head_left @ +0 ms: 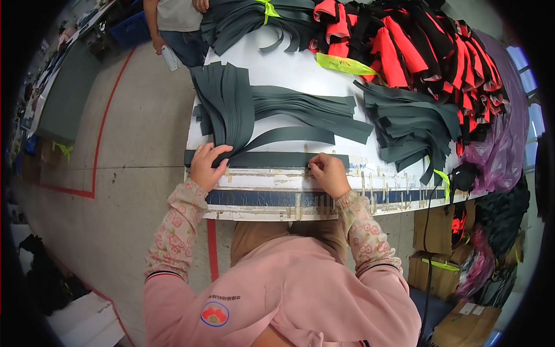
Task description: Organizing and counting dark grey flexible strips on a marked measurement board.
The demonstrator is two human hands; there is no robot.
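A dark grey-green fabric strip (272, 159) lies straight along the table's near edge. My left hand (207, 166) rests across its left part, fingers spread, fingertips reaching the lower end of a stack of similar strips (222, 107). Over the right part of that strip is my right hand (328, 173), closed in a pinch; whatever is between the fingertips is too small to name. One loose strip (295, 136) curves out just beyond the straight one. Behind it, a second bundle of strips (306, 107) extends rightward from under the stack.
More strips (413, 121) lie at the right, and a tied bundle (254, 23) at the back. Red and black pieces (404, 46) are heaped at the far right. Worn tape covers the white table's near edge (266, 198). Cardboard boxes (433, 272) stand lower right. Another person (179, 17) stands far left.
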